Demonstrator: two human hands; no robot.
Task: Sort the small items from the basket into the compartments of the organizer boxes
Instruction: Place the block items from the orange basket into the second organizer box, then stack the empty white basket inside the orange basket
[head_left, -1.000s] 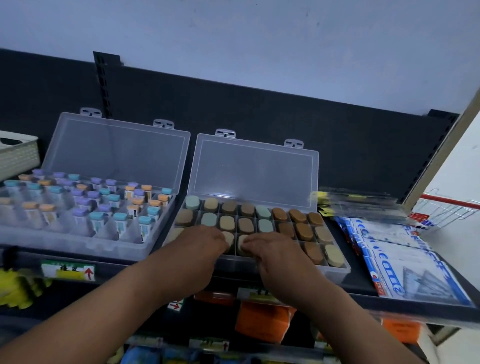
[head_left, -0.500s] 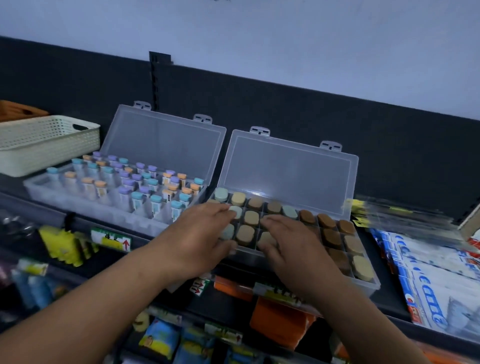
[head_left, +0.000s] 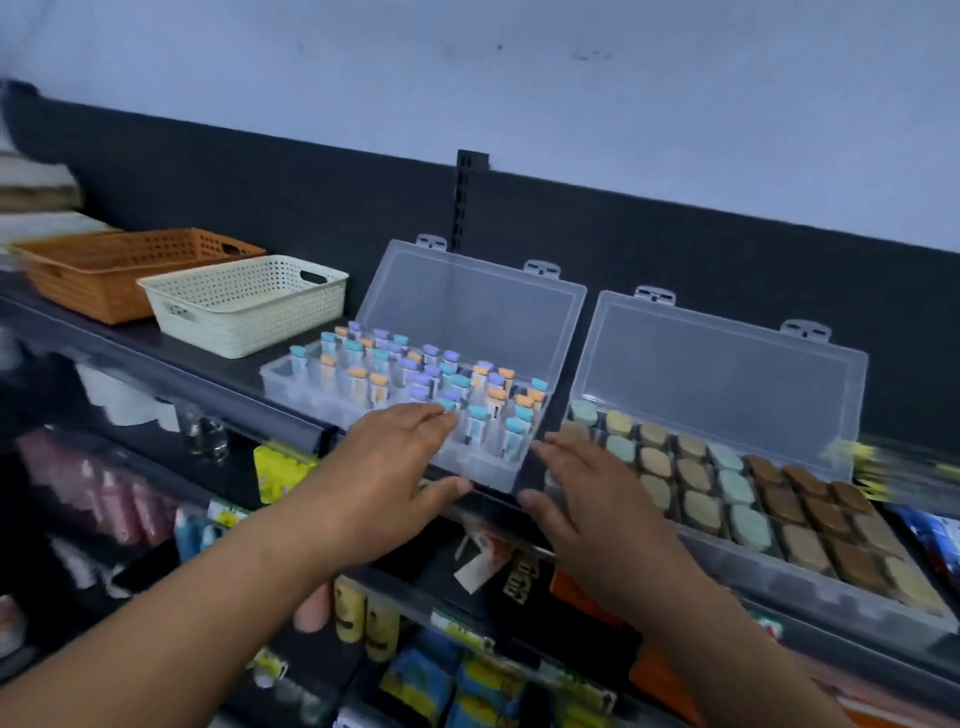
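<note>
Two clear organizer boxes (head_left: 291, 388), lids (head_left: 722, 384) up, stocked; left hand (head_left: 395, 467), right hand (head_left: 587, 501) straight-fingered, empty.

Your left hand (head_left: 384, 467) covers the tube box's (head_left: 488, 470) near compartments; your right hand (head_left: 587, 504) hides the pad box's (head_left: 810, 608) nearest corner cells. Below both hands, hanging packets (head_left: 421, 680) and shelf labels (head_left: 519, 579) blur beyond reading. Far right of your right hand, smeared packs (head_left: 909, 470) run off-frame.

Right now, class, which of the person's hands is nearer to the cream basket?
Left. The left hand rests at the tube box's front edge, to the right of the cream basket; the right hand is farther right, by the box of oval pieces.
</note>
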